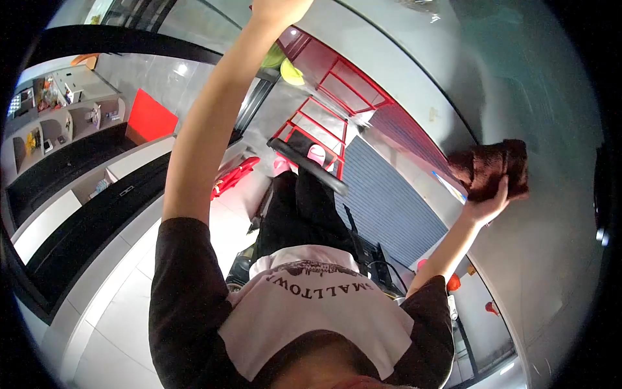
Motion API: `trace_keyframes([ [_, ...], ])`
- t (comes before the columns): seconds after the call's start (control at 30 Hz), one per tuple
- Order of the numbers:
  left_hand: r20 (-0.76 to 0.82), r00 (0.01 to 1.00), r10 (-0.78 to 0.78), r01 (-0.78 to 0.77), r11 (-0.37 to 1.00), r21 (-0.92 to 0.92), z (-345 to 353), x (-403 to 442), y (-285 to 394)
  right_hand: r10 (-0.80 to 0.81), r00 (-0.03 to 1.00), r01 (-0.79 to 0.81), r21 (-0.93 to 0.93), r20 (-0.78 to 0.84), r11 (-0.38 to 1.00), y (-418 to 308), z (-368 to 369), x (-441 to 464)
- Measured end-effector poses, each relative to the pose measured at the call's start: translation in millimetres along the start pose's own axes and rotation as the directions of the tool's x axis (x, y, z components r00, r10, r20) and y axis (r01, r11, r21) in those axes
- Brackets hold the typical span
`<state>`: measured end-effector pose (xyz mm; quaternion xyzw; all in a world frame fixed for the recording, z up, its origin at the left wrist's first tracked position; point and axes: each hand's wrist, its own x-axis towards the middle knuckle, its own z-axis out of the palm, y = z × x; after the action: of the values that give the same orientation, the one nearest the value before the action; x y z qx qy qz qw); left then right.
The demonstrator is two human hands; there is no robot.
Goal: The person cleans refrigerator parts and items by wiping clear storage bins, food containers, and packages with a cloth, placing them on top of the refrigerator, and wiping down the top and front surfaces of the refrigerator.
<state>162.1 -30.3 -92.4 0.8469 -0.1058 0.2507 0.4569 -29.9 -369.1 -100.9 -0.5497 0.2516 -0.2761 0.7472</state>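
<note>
A folded dark brown cloth (483, 170) lies against the grey, glossy panel (551, 246) at the right. My right hand (489, 206) holds the cloth by its lower part, with one finger visible over it and the others hidden. My left arm reaches up to the top edge, where my left hand (282, 9) is cut off by the frame. Its fingers do not show, nor does anything it may hold or touch.
Below me are a red metal frame (322, 120), pink-and-white shoes (317, 153) and a black bar (310, 167). A grey ribbed surface (382, 201) lies beside them. Shelves (65, 133) with small items and a red panel (151, 117) stand at the left.
</note>
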Motion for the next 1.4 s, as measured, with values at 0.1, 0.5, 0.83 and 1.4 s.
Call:
trace_keyframes([
  [0.1, -0.026, 0.999, 0.032, -0.034, 0.996, -0.08, 6, 3, -14, 0.032, 0.999, -0.032, 0.002, 0.006, 0.999, -2, -9, 1],
  [0.5, 0.096, 0.992, -0.082, 0.11, 0.937, -0.332, 10, 0, -2, -0.306, 0.886, 0.27, -0.149, -0.35, 0.951, 1, 0, -2],
  [0.83, -0.067, 0.998, 0.011, -0.034, 0.938, -0.344, 2, -10, -1, -0.435, 0.872, 0.387, -0.23, -0.223, 0.893, 4, -37, 14],
  [1.4, 0.309, 0.938, -0.156, 0.338, 0.602, -0.723, -37, -69, -107, -0.103, 0.992, 0.1, 0.038, 0.073, 0.994, 4, -25, 2],
])
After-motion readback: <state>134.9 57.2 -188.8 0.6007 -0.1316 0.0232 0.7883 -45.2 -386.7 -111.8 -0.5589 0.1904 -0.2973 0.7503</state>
